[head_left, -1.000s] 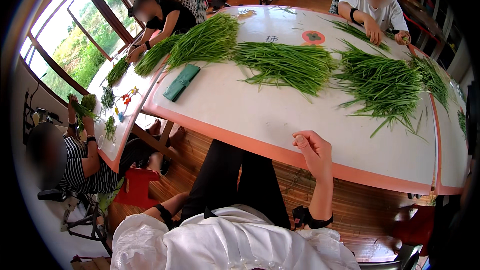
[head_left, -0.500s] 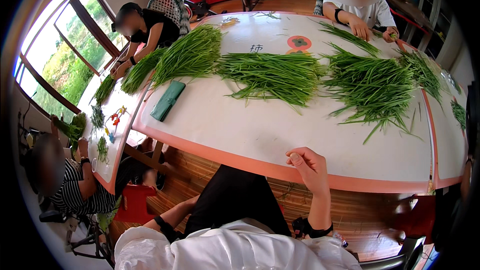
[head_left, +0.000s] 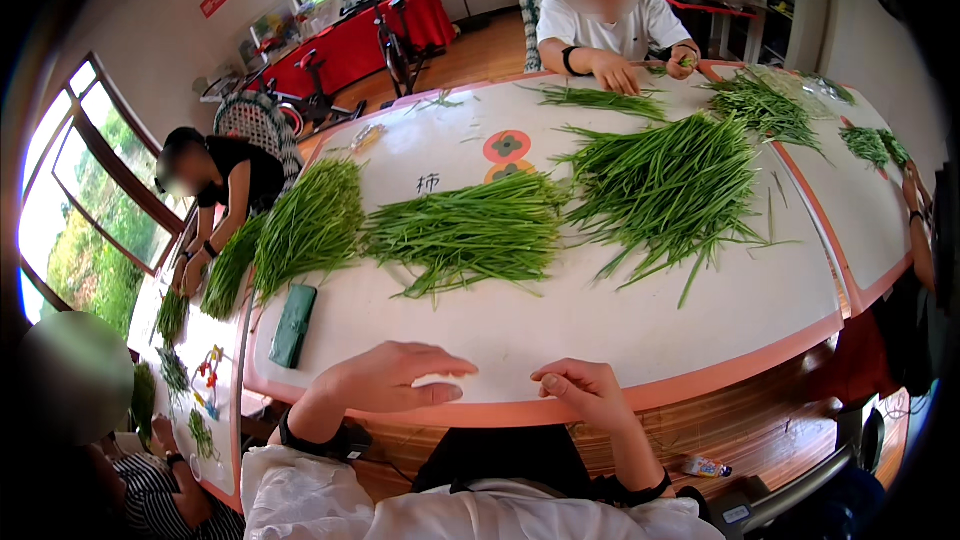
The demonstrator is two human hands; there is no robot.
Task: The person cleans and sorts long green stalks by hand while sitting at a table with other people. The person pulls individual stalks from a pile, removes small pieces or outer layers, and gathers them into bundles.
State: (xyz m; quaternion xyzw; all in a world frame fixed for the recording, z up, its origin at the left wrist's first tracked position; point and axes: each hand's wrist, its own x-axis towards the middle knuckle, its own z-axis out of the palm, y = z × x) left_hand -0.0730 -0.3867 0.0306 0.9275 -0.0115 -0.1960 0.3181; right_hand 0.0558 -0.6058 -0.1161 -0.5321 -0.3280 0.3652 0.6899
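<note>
My left hand (head_left: 395, 380) is open above the near edge of the white table (head_left: 640, 340), thumb and fingers apart with nothing between them. To its right, my right hand (head_left: 585, 390) is closed, the thumb against the curled fingers; whether anything small is pinched there is hidden. Beyond my hands lies a wide bundle of green chives (head_left: 470, 230), with a larger loose heap of chives (head_left: 665, 185) to its right. Another thick chive bundle (head_left: 315, 220) lies on the left. A dark green wallet-like case (head_left: 293, 326) rests to the left of my left hand.
Across the table, a person in white (head_left: 605, 35) handles a few chives (head_left: 600, 100). At the left, a person in black (head_left: 230, 180) bends over more greens. A person in stripes (head_left: 150, 490) sits nearer. More chives (head_left: 765, 110) lie at the right. A bottle (head_left: 706, 466) is on the floor.
My left hand has come up from beside my lap to over the table edge. My right hand stays closed near the edge. The view has turned and tilted up.
</note>
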